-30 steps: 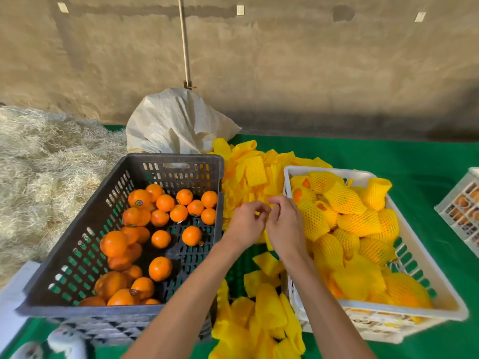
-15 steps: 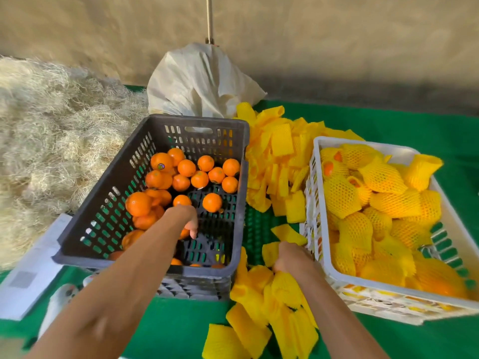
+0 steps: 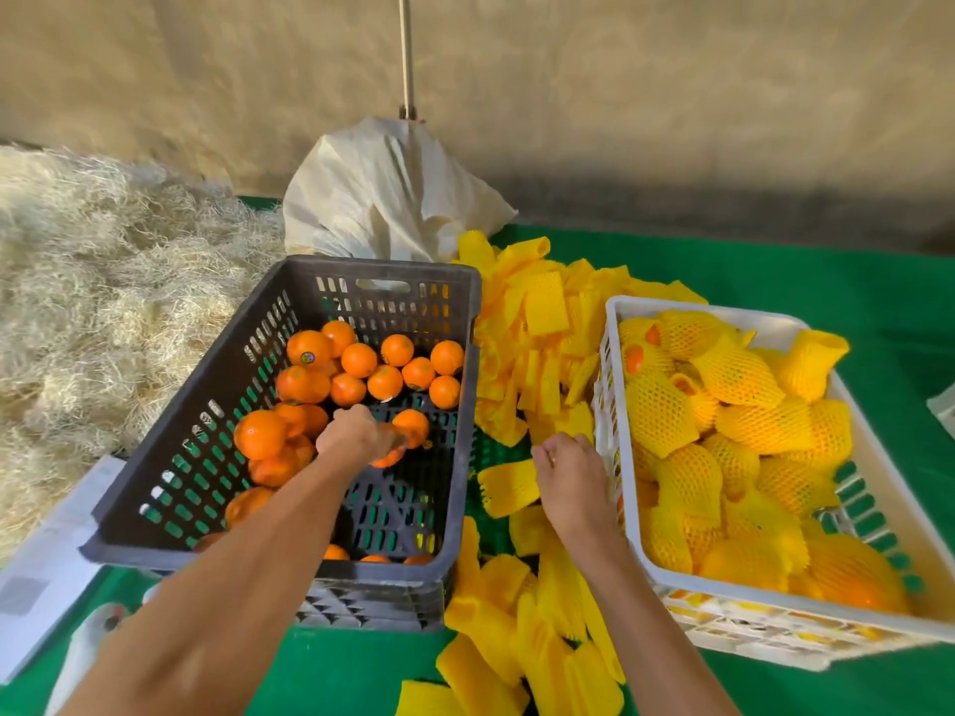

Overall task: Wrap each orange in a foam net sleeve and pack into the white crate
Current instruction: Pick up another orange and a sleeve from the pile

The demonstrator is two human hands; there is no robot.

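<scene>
An orange (image 3: 388, 456) is held low inside the dark crate (image 3: 289, 441), near that crate's middle; being round, no long axis or heading can be read from it, and most of it is hidden under the fingers. It is gripped from above by the left hand (image 3: 356, 436), whose fingers are curled round it. Further loose oranges (image 3: 358, 360) are piled toward the far end and the left wall of the same crate, one of them bearing a small sticker.

Between the two crates a flattened foam net sleeve (image 3: 509, 487) lies on the green surface (image 3: 775, 271), its long axis running roughly left to right. The right hand (image 3: 571, 475) is placed just beside it, knuckles up and fingers bent downward; whether anything is pinched cannot be told. More yellow sleeves (image 3: 537, 323) are heaped behind and in front of this spot, pointing in mixed directions.

To the right, the white crate (image 3: 878, 488) is filled with netted oranges (image 3: 661, 421), lying at varied angles. A white sack (image 3: 382, 193) is seen behind the dark crate, straw (image 3: 103, 281) to the left, and a pole (image 3: 407, 54) against the wall.
</scene>
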